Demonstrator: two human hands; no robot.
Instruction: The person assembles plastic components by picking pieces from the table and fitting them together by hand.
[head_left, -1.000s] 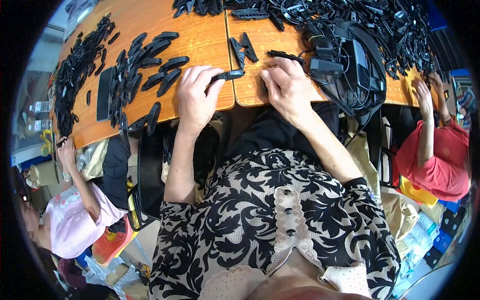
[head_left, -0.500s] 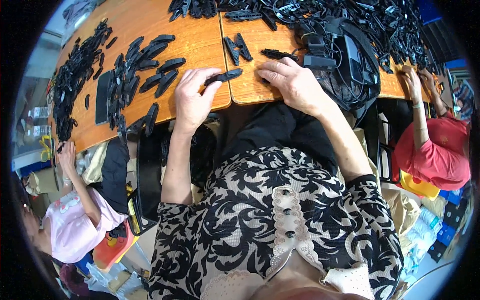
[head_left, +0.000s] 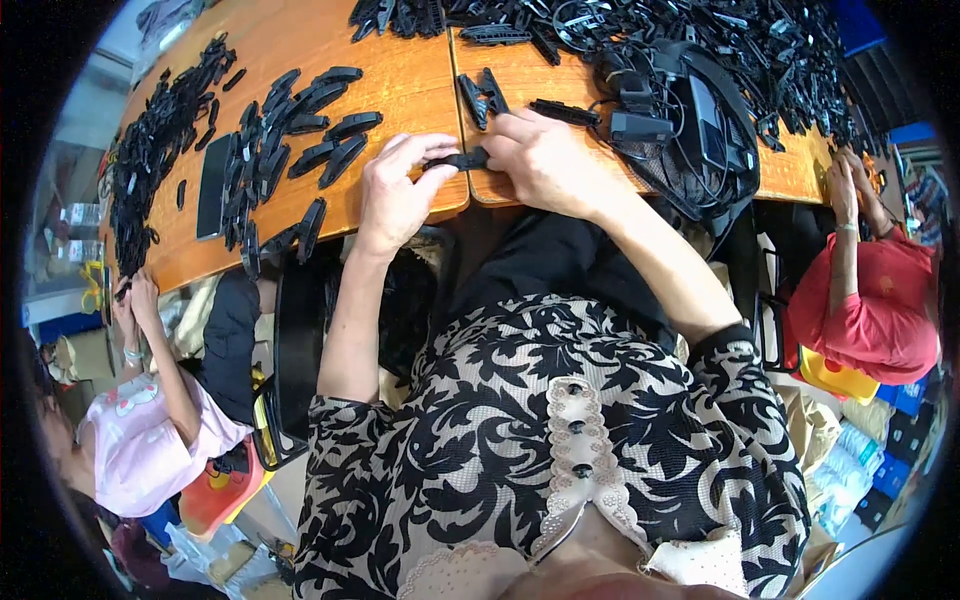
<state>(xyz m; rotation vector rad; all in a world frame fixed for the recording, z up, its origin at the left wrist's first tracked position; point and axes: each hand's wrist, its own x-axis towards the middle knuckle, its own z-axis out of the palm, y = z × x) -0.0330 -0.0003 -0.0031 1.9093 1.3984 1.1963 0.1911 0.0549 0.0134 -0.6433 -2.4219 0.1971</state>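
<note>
Over the seam at the table's near edge, I hold a slim black plastic clip (head_left: 462, 160) level between my two hands. The thumb and fingers of my left hand (head_left: 392, 200) pinch its left end. My right hand (head_left: 545, 165) is closed on the other end, and its fingers cover that part. Just beyond my right fingers stand two black clips (head_left: 482, 95) side by side. Another dark clip (head_left: 562, 112) lies to the right of them. Left of my left hand, several finished-looking clips (head_left: 335, 150) lie loosely grouped on the wood.
A dark flat slab like a phone (head_left: 212, 188) lies among the clips at left. Beyond it spreads a pile of small black parts (head_left: 160, 150). A black mesh bag (head_left: 735, 165) with cables sits at right, before a big heap of black parts (head_left: 760, 50). Co-workers sit on both sides.
My right hand has moved left and closed on the right end of the clip, which was in my left hand alone. The view has shifted slightly.
</note>
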